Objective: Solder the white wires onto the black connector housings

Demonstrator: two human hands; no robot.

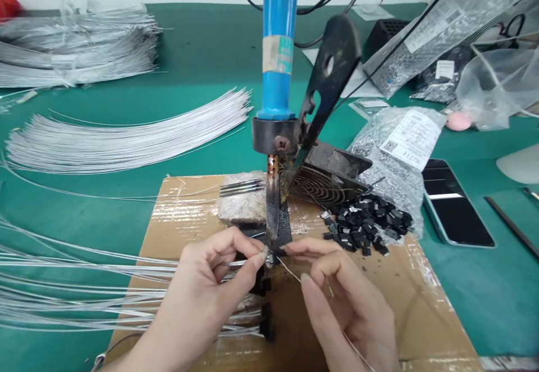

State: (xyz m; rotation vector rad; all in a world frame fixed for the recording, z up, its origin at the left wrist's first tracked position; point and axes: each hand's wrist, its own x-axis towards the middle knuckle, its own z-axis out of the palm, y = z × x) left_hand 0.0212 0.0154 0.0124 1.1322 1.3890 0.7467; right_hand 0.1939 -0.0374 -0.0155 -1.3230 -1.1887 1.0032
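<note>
While the iron [277, 94] hangs nose-down in its stand [332, 51], both hands work right under its tip [273, 226], where, I'd judge, a joint is being soldered. Taking that tip as the clock's centre, the left hand [210, 287] sits at eight, thumb and forefinger pinched together on a small piece [270, 259] just below the tip; the fingertips hide what it is. At four, the right hand [351, 296] is loosely curled, thumb and forefinger parted, with what looks like solder [289, 271] running through it, its end near the pinch. I can't tell whether solder and tip touch. Wires [147, 293] lie at eight, some ending in plugs [265, 327] towards six; loose shells [368, 223] are heaped at three. To my mind, the next move calls for a steady left pinch and a brief feed of solder, skin well clear of the metal.
</note>
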